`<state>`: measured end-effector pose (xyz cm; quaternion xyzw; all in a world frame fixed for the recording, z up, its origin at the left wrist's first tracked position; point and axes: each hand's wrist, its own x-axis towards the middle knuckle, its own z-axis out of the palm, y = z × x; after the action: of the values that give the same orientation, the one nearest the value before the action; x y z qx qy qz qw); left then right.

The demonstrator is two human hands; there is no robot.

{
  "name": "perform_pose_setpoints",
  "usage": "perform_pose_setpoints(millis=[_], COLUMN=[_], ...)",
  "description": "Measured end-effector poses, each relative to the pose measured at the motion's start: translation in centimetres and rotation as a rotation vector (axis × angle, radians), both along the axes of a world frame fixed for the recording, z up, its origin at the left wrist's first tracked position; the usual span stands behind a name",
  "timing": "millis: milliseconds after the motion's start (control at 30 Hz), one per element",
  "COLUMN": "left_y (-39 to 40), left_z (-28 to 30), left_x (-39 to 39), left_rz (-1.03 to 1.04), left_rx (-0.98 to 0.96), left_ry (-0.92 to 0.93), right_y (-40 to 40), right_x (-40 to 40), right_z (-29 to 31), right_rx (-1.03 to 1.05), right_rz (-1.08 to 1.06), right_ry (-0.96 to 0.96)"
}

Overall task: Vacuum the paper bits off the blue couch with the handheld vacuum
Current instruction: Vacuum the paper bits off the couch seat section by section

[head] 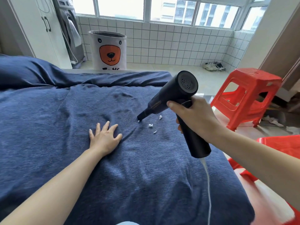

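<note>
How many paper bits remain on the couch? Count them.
4: one at the vacuum nozzle, one right of it, two nearer. The vacuum may hide more.

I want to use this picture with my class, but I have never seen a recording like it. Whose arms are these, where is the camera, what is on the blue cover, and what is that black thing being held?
There is no machine here: a person wears one camera on the head, looking down at their own two hands. The left hand lies flat, fingers spread, on the dark blue fabric couch cover. The right hand grips the handle of a black handheld vacuum, with a white cord hanging below. Its narrow nozzle touches one of a few small white paper bits on the cover. Behind stand a red plastic stool and a white fabric basket with a bear face.
</note>
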<state>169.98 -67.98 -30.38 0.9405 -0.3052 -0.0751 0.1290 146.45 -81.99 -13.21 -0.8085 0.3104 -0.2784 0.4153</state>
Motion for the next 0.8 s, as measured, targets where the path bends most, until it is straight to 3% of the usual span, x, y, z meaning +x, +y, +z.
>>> perform_pose_setpoints(millis=[533, 800], left_y=[1.1, 1.4], left_z=[0.1, 0.1], left_x=[-1.4, -1.6], left_rz=[-0.021, -0.018], left_rx=[0.082, 0.082], left_ry=[-0.039, -0.048], right_y=[1.9, 2.1], right_x=[-3.0, -4.0], right_z=[1.0, 0.9], right_rx=[0.023, -0.110], right_rz=[0.052, 0.010], right_ry=[-0.031, 0.040])
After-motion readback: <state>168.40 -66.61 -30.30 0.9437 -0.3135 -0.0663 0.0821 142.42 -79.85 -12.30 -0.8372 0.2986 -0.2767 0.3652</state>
